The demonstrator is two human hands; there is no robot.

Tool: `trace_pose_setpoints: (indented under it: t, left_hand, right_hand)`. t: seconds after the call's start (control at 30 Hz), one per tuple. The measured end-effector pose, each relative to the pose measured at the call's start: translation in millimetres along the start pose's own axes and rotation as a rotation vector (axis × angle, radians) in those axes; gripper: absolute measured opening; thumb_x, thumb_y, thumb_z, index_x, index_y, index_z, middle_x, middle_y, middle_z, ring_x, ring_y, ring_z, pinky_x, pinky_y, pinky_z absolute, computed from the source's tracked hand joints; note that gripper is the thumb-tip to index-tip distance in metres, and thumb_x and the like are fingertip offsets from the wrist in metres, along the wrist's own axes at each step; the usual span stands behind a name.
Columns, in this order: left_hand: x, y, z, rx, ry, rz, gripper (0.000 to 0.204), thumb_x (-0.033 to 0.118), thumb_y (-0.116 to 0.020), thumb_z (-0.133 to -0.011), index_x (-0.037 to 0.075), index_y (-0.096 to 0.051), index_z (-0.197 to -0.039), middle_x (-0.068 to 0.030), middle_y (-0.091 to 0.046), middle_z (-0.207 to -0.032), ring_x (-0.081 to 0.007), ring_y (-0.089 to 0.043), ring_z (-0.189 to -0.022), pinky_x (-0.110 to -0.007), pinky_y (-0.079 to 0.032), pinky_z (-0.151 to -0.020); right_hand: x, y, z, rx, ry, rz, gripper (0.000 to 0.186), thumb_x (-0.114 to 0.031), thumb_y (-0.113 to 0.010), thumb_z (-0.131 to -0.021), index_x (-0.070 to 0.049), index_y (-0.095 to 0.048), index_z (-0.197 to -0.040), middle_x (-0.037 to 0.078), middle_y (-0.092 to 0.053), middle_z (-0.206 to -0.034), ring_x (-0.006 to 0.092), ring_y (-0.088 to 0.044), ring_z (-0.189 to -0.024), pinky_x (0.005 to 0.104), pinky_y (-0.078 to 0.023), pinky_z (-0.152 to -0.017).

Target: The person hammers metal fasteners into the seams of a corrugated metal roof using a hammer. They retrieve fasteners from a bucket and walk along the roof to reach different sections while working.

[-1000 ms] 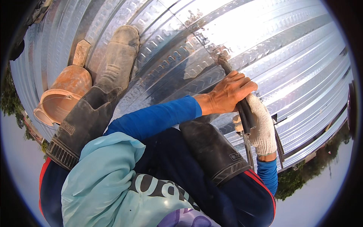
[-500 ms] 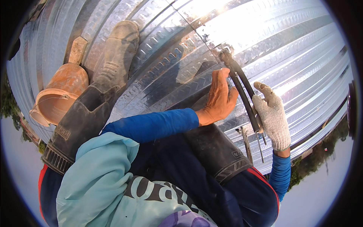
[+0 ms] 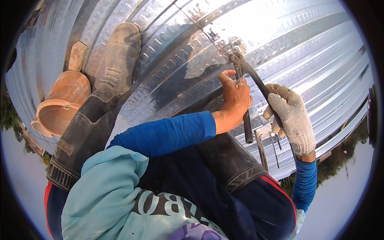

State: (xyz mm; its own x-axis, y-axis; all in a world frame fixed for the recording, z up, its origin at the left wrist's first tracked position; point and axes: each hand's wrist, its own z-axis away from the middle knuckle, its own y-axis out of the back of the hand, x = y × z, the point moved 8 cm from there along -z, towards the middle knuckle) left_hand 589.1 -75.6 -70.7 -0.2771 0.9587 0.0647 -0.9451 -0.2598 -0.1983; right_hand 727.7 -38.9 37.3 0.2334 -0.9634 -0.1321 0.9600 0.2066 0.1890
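A pair of long-handled pincers [image 3: 256, 76] has its jaws down on the ribbed metal sheet [image 3: 324, 76]. Both dark handles reach back toward me and stand spread apart. My bare left hand [image 3: 234, 98] is wrapped round the left handle, close below the jaws. In a whitish knit glove, my right hand [image 3: 294, 118] grips the right handle farther down. What the jaws bite on is too small and glary to make out. Thin dark rods [image 3: 276, 150] stick out below the gloved hand.
An orange bucket [image 3: 66, 98] lies tipped on its side at the left, by a wooden piece [image 3: 77, 56]. My left boot [image 3: 120, 60] rests on the sheet; my right boot [image 3: 236, 160] is folded under me. Greenery and sky show past the sheet's edge.
My left hand has closed round the left handle. The handles have swung apart, and my right hand has moved a little to the right with its handle.
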Motion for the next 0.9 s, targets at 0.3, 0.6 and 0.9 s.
trace_pose_setpoints:
  t: [0.3,0.6,0.9]
  left_hand:
    - [-9.3,-8.5,-8.3,0.044,0.161,0.028,0.033,0.033,-0.045,-0.107,0.006,-0.039,-0.125,-0.0101,-0.052,-0.095,-0.0187,-0.052,-0.073,-0.038,-0.048,-0.065]
    - [2.6,-10.4,-23.9,-0.009,0.27,-0.261,0.041,0.038,-0.069,-0.094,0.002,-0.064,-0.114,-0.0114,-0.066,-0.095,-0.0226,-0.067,-0.097,-0.047,-0.059,-0.078]
    - [17.6,-11.5,-21.0,-0.138,0.391,-0.249,0.033,0.024,-0.069,-0.093,-0.005,-0.06,-0.106,-0.0226,-0.069,-0.081,-0.0291,-0.071,-0.067,-0.043,-0.061,-0.059]
  right_hand:
    - [26.0,-32.9,-1.7,-0.072,-0.027,-0.478,0.04,-0.027,-0.063,-0.102,0.003,-0.06,-0.129,0.005,-0.066,-0.072,0.0101,-0.058,-0.043,0.0208,-0.041,-0.035]
    - [45.7,-66.3,7.9,-0.365,-0.242,-0.856,0.04,-0.034,-0.061,-0.101,0.002,-0.065,-0.117,0.017,-0.074,-0.095,0.0278,-0.073,-0.069,0.0365,-0.059,-0.054]
    - [32.2,-94.8,-1.7,-0.549,-0.314,-1.234,0.03,-0.036,-0.066,-0.101,-0.008,-0.062,-0.111,0.007,-0.066,-0.09,0.0185,-0.062,-0.065,0.0332,-0.049,-0.056]
